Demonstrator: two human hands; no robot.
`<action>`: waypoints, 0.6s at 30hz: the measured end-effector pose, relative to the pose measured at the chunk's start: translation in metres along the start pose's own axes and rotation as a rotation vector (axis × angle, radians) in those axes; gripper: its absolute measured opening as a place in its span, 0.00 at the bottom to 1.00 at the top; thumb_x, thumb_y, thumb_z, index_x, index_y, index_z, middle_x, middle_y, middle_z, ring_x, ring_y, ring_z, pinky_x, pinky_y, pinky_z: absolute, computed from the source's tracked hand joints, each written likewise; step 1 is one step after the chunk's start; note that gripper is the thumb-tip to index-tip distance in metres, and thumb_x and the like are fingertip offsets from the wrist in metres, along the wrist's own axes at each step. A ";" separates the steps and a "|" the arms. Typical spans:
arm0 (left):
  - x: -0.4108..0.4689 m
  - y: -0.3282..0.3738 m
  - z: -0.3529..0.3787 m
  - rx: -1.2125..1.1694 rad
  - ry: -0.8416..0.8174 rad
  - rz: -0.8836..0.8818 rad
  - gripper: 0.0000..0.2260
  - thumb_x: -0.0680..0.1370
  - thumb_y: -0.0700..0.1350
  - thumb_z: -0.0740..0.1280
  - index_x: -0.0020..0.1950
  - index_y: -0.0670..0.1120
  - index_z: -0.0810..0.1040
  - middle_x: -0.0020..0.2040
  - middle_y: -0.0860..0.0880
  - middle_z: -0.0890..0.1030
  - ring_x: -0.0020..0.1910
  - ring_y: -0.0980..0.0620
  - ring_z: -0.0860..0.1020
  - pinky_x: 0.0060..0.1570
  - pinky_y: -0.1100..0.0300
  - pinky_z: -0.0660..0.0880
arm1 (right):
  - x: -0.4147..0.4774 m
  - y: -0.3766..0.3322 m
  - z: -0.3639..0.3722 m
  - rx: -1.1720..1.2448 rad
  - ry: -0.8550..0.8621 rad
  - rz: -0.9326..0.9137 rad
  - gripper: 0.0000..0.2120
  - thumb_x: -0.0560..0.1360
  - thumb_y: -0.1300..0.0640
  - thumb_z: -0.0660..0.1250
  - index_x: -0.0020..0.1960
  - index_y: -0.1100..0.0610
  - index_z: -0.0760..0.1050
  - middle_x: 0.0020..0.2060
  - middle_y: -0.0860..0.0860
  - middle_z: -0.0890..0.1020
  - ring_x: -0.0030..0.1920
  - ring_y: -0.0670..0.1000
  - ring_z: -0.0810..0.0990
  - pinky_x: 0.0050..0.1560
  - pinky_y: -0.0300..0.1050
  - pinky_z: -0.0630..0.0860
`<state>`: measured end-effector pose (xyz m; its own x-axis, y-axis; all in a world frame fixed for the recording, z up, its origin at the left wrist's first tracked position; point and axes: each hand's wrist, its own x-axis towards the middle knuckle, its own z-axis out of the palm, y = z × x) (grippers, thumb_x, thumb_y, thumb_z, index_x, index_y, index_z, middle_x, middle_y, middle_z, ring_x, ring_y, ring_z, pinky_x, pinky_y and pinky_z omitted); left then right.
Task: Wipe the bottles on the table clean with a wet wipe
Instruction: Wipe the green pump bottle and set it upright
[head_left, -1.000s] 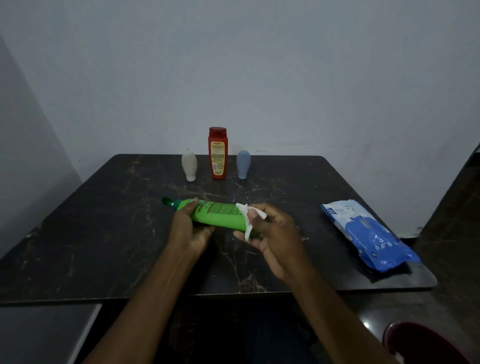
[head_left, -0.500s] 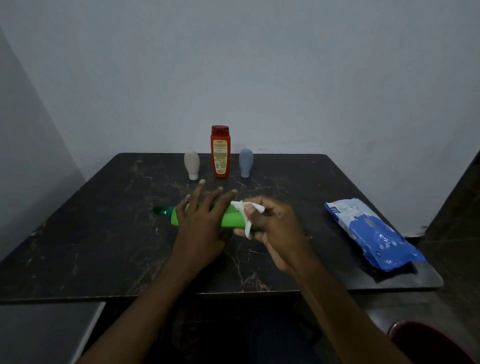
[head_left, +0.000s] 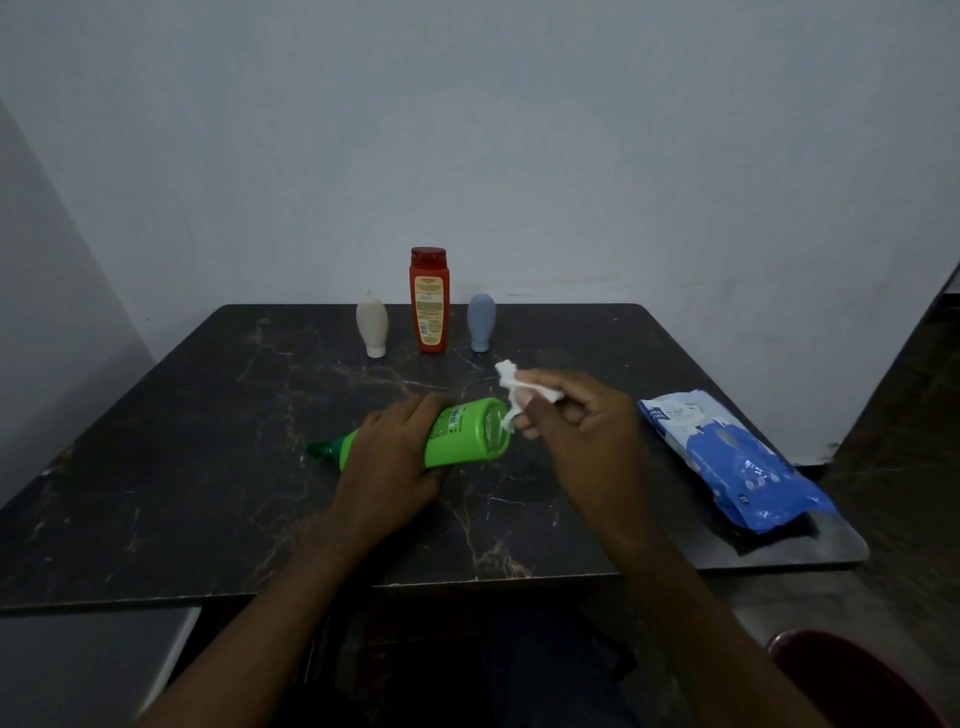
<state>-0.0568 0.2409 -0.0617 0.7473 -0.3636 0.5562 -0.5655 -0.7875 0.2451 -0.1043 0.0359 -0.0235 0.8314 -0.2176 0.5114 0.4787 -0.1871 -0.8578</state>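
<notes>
Green bottle (head_left: 467, 434) in left grip (head_left: 387, 467), wipe (head_left: 511, 387) in right grip (head_left: 582, 421), marble table (head_left: 208, 467), grey wall (head_left: 519, 156)

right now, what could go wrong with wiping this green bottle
1. The wet wipe is bunched small in the right hand, so it may miss patches on the base of the green bottle.
2. Only the left hand holds the bottle, mid-body; once damp, it could slip.
3. The wipe pack lies near the right edge of the table; an elbow might nudge it off.
</notes>
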 end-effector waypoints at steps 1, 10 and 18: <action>0.001 0.001 0.001 -0.007 0.001 -0.006 0.28 0.68 0.47 0.79 0.66 0.50 0.74 0.59 0.50 0.81 0.56 0.49 0.78 0.56 0.47 0.75 | -0.003 0.003 0.003 -0.085 -0.026 -0.026 0.11 0.75 0.63 0.70 0.56 0.55 0.82 0.48 0.51 0.84 0.45 0.47 0.84 0.44 0.46 0.83; 0.002 -0.005 0.002 -0.049 0.036 -0.018 0.26 0.68 0.48 0.79 0.63 0.51 0.74 0.54 0.51 0.81 0.52 0.49 0.79 0.51 0.48 0.75 | -0.015 -0.002 0.005 -0.321 -0.109 -0.161 0.08 0.74 0.58 0.73 0.53 0.52 0.84 0.47 0.46 0.83 0.47 0.43 0.81 0.48 0.45 0.81; 0.002 -0.006 0.004 -0.063 0.024 -0.045 0.27 0.67 0.46 0.79 0.64 0.52 0.74 0.55 0.52 0.81 0.53 0.50 0.79 0.53 0.46 0.76 | -0.021 -0.008 0.001 -0.321 -0.219 -0.116 0.06 0.75 0.52 0.72 0.47 0.54 0.83 0.39 0.46 0.83 0.39 0.43 0.82 0.40 0.39 0.79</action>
<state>-0.0500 0.2429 -0.0653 0.7640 -0.3161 0.5626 -0.5534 -0.7692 0.3194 -0.1257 0.0433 -0.0275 0.8343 0.0250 0.5508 0.4889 -0.4952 -0.7182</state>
